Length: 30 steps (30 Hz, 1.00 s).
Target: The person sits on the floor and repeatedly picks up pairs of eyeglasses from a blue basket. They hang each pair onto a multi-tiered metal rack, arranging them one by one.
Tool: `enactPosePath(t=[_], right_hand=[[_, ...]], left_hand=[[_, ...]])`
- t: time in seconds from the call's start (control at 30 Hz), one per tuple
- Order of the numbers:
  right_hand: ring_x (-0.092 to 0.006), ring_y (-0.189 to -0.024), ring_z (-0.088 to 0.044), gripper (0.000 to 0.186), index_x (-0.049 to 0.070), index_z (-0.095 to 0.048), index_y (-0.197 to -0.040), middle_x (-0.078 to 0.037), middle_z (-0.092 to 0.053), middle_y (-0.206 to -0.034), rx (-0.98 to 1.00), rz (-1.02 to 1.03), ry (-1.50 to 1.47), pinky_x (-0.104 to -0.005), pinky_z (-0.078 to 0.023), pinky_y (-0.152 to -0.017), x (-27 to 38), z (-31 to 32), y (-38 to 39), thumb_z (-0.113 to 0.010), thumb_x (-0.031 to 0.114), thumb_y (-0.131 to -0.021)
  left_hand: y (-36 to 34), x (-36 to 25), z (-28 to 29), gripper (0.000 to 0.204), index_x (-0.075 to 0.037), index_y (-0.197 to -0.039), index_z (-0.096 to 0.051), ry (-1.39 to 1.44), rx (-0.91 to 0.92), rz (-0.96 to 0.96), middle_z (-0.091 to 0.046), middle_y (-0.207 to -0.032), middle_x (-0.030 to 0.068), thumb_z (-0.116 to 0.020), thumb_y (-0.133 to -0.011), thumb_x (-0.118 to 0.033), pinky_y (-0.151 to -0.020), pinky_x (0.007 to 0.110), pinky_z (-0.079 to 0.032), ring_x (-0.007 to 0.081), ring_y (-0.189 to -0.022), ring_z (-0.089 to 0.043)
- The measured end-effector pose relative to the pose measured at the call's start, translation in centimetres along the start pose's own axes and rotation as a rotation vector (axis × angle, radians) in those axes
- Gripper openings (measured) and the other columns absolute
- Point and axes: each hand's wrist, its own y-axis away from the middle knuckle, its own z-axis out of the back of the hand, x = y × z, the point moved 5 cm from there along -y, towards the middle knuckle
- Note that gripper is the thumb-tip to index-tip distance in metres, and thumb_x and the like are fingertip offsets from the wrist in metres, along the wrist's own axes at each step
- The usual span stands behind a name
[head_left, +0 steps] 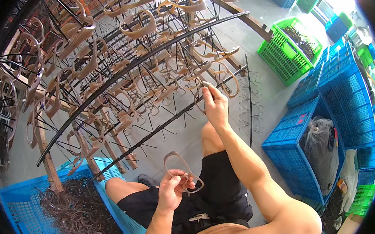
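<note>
Low in front of my lap, my left hand (pixel 171 191) is closed around the rim of a brownish, translucent eyeglass frame (pixel 169 159) without temples or lenses. My right hand (pixel 215 106) is raised at the rack's lower right, thumb and fingers pinched on another eyeglass frame (pixel 198 99) beside the lowest black bar (pixel 170 122). My fingers partly cover that frame, so I cannot tell whether it rests on the bar's hooks. Many similar frames (pixel 138 24) hang on thin black prongs along the bars of the rack above and to the left.
Wooden posts (pixel 50 167) support the rack. At lower left, a blue crate (pixel 21 218) holds a tangled heap of dark curly pieces (pixel 78 213). A hooked rod (pixel 250 99) stands right of my hand. Farther right are a green crate (pixel 275 61) and a blue crate (pixel 282 147) holding a plastic bag (pixel 320 150).
</note>
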Motion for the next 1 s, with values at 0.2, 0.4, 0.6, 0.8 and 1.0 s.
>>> enactPosePath(t=[0.2,0.4,0.6,0.8,1.0], right_hand=[[-0.0017,-0.047,-0.034,0.021,0.003,-0.063,-0.099,0.007,-0.043,-0.056,-0.019,-0.095,-0.128,-0.0210,-0.028,-0.041,0.3,0.4,-0.7,-0.056,0.021,-0.091],[-0.0310,-0.091,-0.047,0.037,0.003,-0.055,-0.113,-0.015,-0.052,-0.093,-0.187,0.495,0.630,-0.0376,-0.041,-0.074,3.9,2.5,4.2,-0.062,0.024,-0.083],[-0.0081,-0.059,-0.052,0.025,0.000,-0.055,-0.113,-0.005,-0.059,-0.077,0.717,-0.015,-0.125,-0.0204,-0.042,-0.054,6.2,0.6,14.4,-0.052,0.012,-0.092],[-0.0030,-0.046,-0.041,0.022,0.001,-0.055,-0.111,0.004,-0.047,-0.059,0.036,-0.093,-0.296,-0.0184,-0.034,-0.041,2.8,-1.4,8.1,-0.049,0.014,-0.095],[-0.0117,-0.073,-0.058,0.027,-0.001,-0.054,-0.116,-0.005,-0.062,-0.082,-0.149,-0.132,-0.176,-0.0221,-0.046,-0.066,-1.3,-3.9,6.0,-0.051,0.014,-0.094]], left_hand=[[0.2,-0.1,-0.4,0.017,-0.003,-0.104,-0.054,-0.055,0.004,-0.018,-0.063,-0.093,0.0183,-0.048,-0.090,-0.009,-0.074,0.037,-0.053,0.0255,-0.079,-0.063],[-0.2,-2.0,-1.7,0.022,-0.003,-0.106,-0.054,-0.199,-0.065,-0.198,-0.063,-0.096,0.0170,-0.056,-0.090,-0.019,-0.067,0.028,-0.049,0.0171,-0.075,-0.060],[-1.2,-3.7,-3.1,0.028,-0.004,-0.113,-0.053,-0.348,-0.089,-0.413,-0.061,-0.106,0.0132,-0.055,-0.091,-0.021,-0.063,0.023,-0.044,0.0112,-0.076,-0.053],[2.8,-7.5,2.2,0.030,-0.005,-0.117,-0.051,-0.637,-0.391,-0.544,-0.058,-0.110,0.0099,-0.054,-0.089,-0.016,-0.062,0.024,-0.046,0.0130,-0.082,-0.055],[16.5,-16.7,18.7,0.025,-0.003,-0.108,-0.054,-0.986,-1.327,-0.736,-0.058,-0.094,0.0045,-0.053,-0.091,-0.021,-0.066,0.025,-0.042,0.0117,-0.081,-0.053]])
